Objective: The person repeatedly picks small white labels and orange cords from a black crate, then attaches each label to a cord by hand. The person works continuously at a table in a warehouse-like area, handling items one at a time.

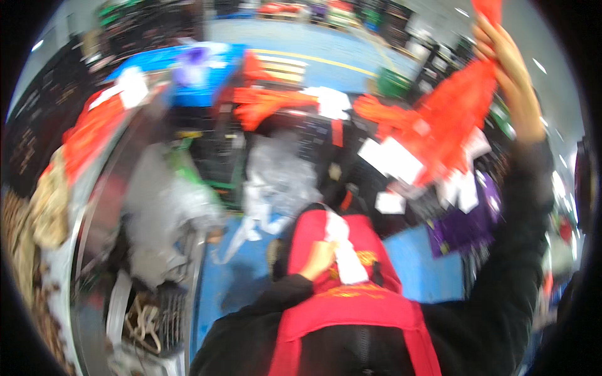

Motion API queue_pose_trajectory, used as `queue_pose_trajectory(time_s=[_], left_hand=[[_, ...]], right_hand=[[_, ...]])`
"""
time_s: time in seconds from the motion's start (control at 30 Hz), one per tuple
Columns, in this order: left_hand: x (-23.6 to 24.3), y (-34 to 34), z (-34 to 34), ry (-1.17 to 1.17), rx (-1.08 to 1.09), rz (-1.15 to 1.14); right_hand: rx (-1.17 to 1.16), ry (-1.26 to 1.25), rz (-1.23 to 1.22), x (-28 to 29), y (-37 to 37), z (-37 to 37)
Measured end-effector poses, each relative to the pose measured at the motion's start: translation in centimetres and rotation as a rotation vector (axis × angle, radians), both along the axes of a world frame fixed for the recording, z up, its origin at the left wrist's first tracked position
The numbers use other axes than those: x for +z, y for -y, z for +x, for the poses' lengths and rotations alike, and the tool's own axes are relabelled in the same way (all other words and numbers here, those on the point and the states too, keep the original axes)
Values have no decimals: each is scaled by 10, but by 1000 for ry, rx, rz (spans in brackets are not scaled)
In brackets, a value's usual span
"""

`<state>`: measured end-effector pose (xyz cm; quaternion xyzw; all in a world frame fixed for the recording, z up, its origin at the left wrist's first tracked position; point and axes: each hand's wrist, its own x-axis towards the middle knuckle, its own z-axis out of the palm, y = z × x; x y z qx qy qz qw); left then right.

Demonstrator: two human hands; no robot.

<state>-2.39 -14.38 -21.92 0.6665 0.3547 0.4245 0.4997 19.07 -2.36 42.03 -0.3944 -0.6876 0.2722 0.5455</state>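
The red net [454, 109] is up high on the right, with its lower part spread out above the near side of the black crates [307, 138]. The right hand [498, 53] is lifted with its fingers curled around the bunched red net, so some red pokes out above the fist and most hangs below. White cards [396, 161] are by the net's lower edge; I can't tell if they are stuck to it.

The left hand [321, 258] is low, in front of the red apron [357, 307]. Its fingers seem bent onto a white strip [352, 266], but blur hides how tight they are.

So the net is picked up, but not set down. The strip is by the apron, apart from the net. More red nets [269, 103] lie along the crates' far edge, so it looks like there is plenty left.

A purple bag [464, 222] is below the white cards. Clear plastic [279, 169] is bunched at the crates' near edge. Over the blue floor [433, 269] to the left, a tan sack [51, 213] sits by the long table's [66, 276] outer edge.
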Motion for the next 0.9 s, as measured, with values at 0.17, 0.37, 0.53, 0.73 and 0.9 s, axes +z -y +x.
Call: queue_pose_trajectory(time_s=[0.17, 0.37, 0.53, 0.73, 0.9], left_hand=[[7, 2, -7, -33, 117, -41], [20, 7, -23, 10, 130, 6], [23, 8, -30, 53, 156, 84], [24, 8, -40, 38, 148, 15], [24, 6, -45, 146, 145, -93]], right_hand=[[-5, 68, -82, -23, -8, -49], [43, 189, -162, -36, -45, -98], [157, 375, 10, -30, -134, -185], [318, 561, 412, 57, -205, -370], [670, 714, 457, 40, -129, -562]])
